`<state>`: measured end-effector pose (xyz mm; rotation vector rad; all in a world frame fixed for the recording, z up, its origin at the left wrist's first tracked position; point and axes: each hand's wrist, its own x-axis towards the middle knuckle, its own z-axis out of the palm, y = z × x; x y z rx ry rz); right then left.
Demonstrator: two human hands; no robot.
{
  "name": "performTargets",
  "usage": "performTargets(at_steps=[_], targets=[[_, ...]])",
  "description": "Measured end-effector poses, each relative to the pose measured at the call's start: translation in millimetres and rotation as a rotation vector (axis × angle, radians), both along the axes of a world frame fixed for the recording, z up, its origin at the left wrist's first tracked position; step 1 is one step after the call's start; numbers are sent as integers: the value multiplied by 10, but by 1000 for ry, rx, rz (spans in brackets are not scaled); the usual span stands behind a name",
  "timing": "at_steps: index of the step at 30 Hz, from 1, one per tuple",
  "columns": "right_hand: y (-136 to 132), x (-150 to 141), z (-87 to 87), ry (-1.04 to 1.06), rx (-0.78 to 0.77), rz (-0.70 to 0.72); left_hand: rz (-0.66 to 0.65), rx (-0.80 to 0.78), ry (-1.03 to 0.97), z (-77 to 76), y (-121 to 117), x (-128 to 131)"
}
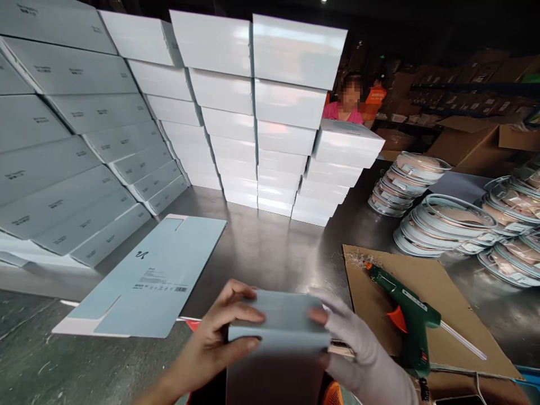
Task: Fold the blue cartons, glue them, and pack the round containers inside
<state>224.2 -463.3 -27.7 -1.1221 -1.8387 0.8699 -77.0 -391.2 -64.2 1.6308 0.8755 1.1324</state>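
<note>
A pale blue cardboard box (280, 323) stands close in front of me, its lower part dark and blurred. My bare left hand (228, 323) grips its left edge, fingers over the top and thumb against the near face. On the other side my right hand (350, 332), in a whitish glove with bare fingertips, clasps the right edge, slightly smeared by motion. A flat, unfolded blue carton (156, 275) with a printed logo and barcode lies to the left. To the right, a green glue gun (407, 306) with an orange trigger and a clear glue stick rests on brown cardboard (459, 315).
Stacked pale boxes (282, 101) form a wall along the left and back of the metal table (270, 242). Several piles of round clear-lidded packs (442, 219) stand at the right. Behind the boxes is a person in a pink top (341, 113); open cartons (468, 140) lie beyond.
</note>
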Motion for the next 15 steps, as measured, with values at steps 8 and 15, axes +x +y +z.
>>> performTargets(at_steps=[8, 15], targets=[[-6, 100, -49, 234, -378, -282, 512, -337, -228, -174, 64, 173], [41, 72, 747, -156, 39, -24, -118, 469, 547, 382, 183, 79]])
